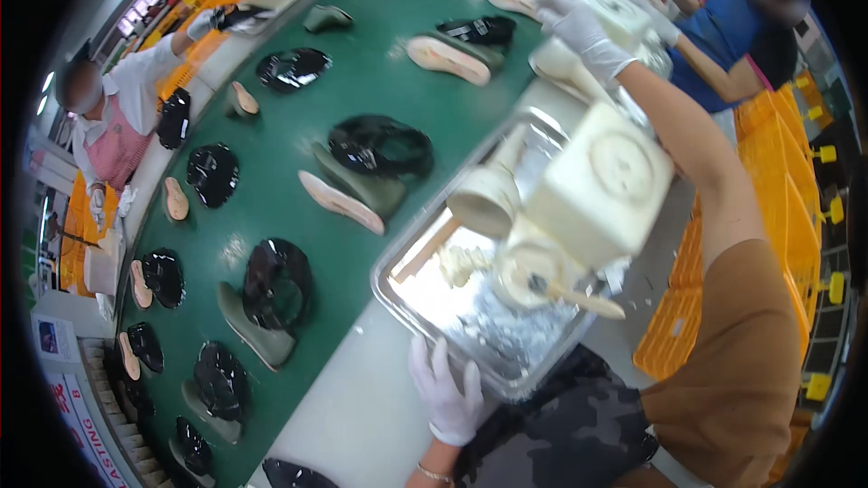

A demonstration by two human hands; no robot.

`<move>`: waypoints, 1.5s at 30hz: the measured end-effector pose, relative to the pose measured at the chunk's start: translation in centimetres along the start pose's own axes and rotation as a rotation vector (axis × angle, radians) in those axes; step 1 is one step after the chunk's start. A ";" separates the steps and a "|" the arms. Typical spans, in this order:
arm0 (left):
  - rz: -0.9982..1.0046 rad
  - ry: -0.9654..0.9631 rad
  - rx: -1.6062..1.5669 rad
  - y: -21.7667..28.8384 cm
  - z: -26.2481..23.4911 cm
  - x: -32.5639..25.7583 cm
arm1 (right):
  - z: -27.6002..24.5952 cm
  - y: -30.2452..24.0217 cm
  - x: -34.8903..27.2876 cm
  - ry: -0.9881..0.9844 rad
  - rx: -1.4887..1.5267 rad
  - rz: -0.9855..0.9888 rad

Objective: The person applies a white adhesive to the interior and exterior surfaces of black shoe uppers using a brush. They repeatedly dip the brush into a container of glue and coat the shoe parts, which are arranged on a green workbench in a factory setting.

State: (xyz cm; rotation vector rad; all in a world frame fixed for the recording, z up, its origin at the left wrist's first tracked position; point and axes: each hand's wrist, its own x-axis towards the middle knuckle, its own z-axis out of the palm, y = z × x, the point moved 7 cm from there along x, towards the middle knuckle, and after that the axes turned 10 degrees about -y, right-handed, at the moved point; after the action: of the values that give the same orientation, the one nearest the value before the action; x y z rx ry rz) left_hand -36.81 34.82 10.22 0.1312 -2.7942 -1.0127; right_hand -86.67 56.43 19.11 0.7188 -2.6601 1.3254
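The gloved fingers (432, 370) of the left hand (445, 393) lie spread and nearly flat, tips on the near rim of the metal tray (506, 370), closed on nothing. The right hand (579, 29), also in a white glove, is stretched far forward with its fingers curled over the top of a cream-coloured block (617, 11) at the far end of the counter (357, 416); whether it truly grips the block or only rests on it I cannot tell from here.

The tray sits on the pale counter just in front of the person, beside the green conveyor belt (298, 172). It is shiny and smeared with whitish paste, so I would judge it stiff but slick. Bare rim edges are the safest places to take hold. In and over it stand a cream glue pot (484, 199), a big square cream container (604, 185) and a wooden stick (579, 298) lying in the paste; loaded like that, it probably drags rather than slides.

On the belt, black glossy shoe uppers (380, 146), olive lasts (357, 183) and pinkish insoles (339, 201) ride in rows. A co-worker in a pink apron (113, 149) stands at the far left side, another in a blue shirt (719, 32) at the upper right, and yellow crates (778, 172) are stacked on the right.
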 end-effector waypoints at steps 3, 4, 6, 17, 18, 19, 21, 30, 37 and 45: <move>0.008 0.039 -0.080 -0.4 0.3 -0.2 | -6.6 1.0 -9.5 0.191 0.034 -0.012; 0.009 0.024 -0.096 -0.2 0.5 -0.1 | -9.4 2.9 -13.0 0.239 0.102 0.026; 0.007 0.042 -0.106 -0.2 0.4 -0.8 | -9.8 0.3 -21.4 0.267 0.151 0.079; -0.112 0.279 -0.481 -4.8 -2.3 -3.3 | 4.3 -5.2 -37.4 -0.136 -0.390 0.029; -0.125 0.334 -0.447 -5.7 -3.7 -3.8 | 4.2 -4.0 -37.2 -0.146 -0.341 0.154; -0.140 0.387 -0.413 -6.9 -5.0 -4.4 | 3.7 -2.6 -37.3 -0.157 -0.295 0.280; -0.150 0.455 -0.290 -10.5 -7.9 -5.6 | 1.6 -2.8 -36.8 0.033 -0.210 0.154; -0.259 0.351 0.522 -15.4 -10.5 -7.5 | 1.9 -20.7 -35.6 -0.065 0.125 -0.137; -0.158 0.450 0.377 -16.1 -10.7 -7.7 | 24.4 -28.5 -31.8 -0.504 -0.098 -0.612; -0.182 0.441 0.394 -15.6 -11.0 -8.1 | 34.1 -27.9 -30.9 -0.670 -0.633 -0.727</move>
State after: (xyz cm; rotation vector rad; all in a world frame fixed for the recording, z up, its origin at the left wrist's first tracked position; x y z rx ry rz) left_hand -26.40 17.10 7.47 0.5882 -2.5551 -0.3806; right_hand -42.42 27.19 9.86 1.9680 -2.5020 0.0391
